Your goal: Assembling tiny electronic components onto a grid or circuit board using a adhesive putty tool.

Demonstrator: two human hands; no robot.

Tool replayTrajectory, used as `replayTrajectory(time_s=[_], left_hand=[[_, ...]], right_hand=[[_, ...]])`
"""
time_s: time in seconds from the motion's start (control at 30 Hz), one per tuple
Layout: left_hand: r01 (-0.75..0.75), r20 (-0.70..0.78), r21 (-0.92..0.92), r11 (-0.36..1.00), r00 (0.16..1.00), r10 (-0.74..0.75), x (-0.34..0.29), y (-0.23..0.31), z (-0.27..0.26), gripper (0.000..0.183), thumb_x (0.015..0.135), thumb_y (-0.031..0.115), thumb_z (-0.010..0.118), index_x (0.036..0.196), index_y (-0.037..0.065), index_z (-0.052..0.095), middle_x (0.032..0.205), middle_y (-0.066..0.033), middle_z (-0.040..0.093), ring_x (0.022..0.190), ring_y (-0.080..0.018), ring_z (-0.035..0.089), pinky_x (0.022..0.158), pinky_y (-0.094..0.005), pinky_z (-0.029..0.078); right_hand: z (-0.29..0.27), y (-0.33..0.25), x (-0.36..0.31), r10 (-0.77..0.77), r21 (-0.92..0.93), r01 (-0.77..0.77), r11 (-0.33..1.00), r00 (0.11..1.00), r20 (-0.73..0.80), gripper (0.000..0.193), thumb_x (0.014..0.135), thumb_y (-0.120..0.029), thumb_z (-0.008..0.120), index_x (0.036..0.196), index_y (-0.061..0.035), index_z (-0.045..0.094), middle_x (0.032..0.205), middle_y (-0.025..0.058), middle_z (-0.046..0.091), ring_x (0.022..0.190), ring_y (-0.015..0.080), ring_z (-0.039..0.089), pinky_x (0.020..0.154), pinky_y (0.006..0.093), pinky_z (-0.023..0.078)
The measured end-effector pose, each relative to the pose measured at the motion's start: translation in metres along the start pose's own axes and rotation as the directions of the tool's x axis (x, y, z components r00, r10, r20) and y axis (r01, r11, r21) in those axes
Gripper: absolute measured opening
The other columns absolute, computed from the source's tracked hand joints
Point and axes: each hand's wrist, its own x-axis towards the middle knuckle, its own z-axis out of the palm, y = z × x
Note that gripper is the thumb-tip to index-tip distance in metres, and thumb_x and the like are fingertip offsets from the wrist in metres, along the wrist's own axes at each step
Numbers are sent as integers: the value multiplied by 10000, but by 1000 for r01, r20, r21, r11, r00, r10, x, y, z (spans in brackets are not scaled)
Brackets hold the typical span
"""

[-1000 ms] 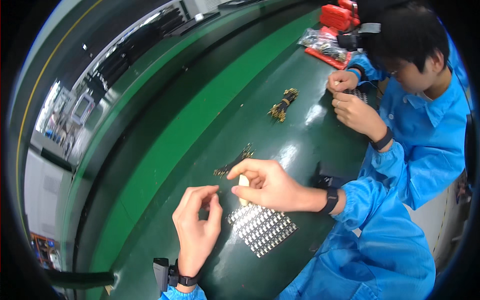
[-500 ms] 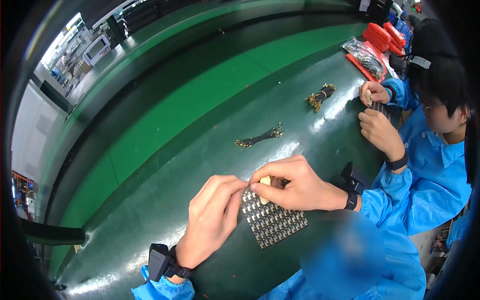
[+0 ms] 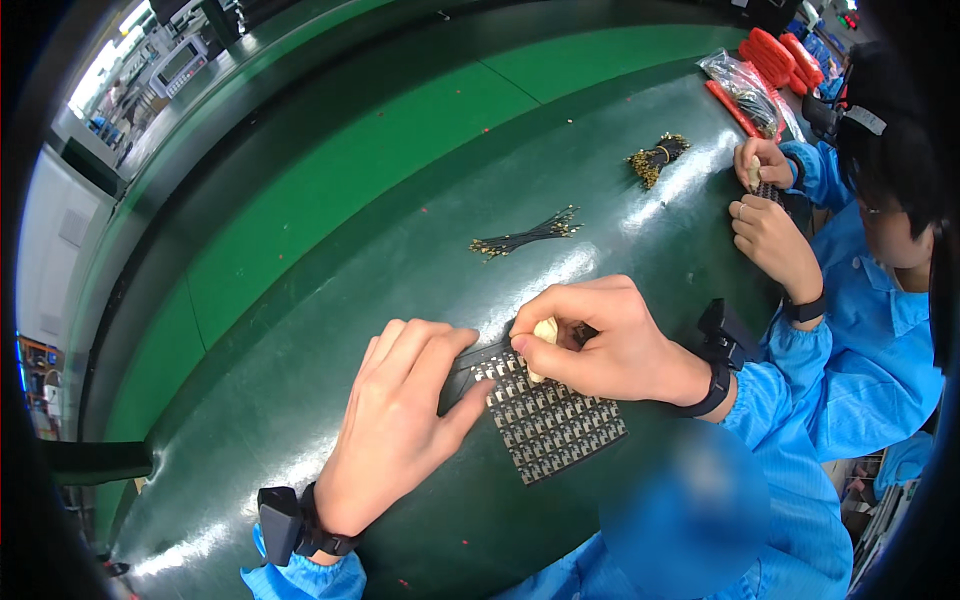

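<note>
Right hand (image 3: 610, 345) pinching small rounded cream piece (image 3: 545, 330) over flat black-and-silver gridded board (image 3: 565, 430); left hand (image 3: 395, 415) curving beside it, thumb and fingers apart, gripping nothing.

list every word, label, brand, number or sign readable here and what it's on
None can be read.
White label at the head of the co-worker: too small.
Grey instrument's screen, upper left: too blurred.
Red-lit marks, top right: too blurred.
Circuit-board sheet: too small to tell.
</note>
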Motion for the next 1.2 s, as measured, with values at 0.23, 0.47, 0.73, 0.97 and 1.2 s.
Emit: replayTrajectory(time_s=[0.23,0.47,0.73,0.97,1.2], left_hand=[[45,125,-91,995,992,-34,-9,-11,-4,327,850,-87,754,1165,1,736,990,-121,713,902,-296,680,812,-390,569],[0,167,-45,999,986,8,-4,-10,-5,340,832,-102,725,1152,12,736,964,-109,689,904,-307,658,814,-414,529],[-38,10,-31,999,999,39,-9,4,5,264,826,-26,833,1072,15,746,998,-109,733,884,-309,671,817,-407,519],[-23,-77,-60,998,997,19,-11,1,12,208,816,-78,828,992,9,760,918,-120,738,811,-304,698,710,-389,558],[-44,-125,3,999,991,44,-14,-2,17,211,793,-108,820,965,-5,753,908,-131,720,798,-303,689,695,-386,554]], right_hand=[[1,4,-2,172,88,-180,980,981,90,61,943,-48,763,940,-4,721,629,43,682,529,71,658,485,259,468],[2,3,0,105,56,-111,992,990,98,67,911,-61,785,932,-33,728,602,46,656,528,97,658,497,283,464],[0,0,1,103,46,-110,993,987,122,81,905,-84,794,930,-45,728,594,61,631,501,150,642,489,310,448],[-2,1,-4,93,19,-96,995,989,112,138,910,-59,809,1011,-46,717,625,31,634,515,98,630,485,278,429],[15,-2,0,352,455,-252,854,924,-148,318,941,15,836,1227,49,702,859,2,730,778,30,688,645,196,524]])
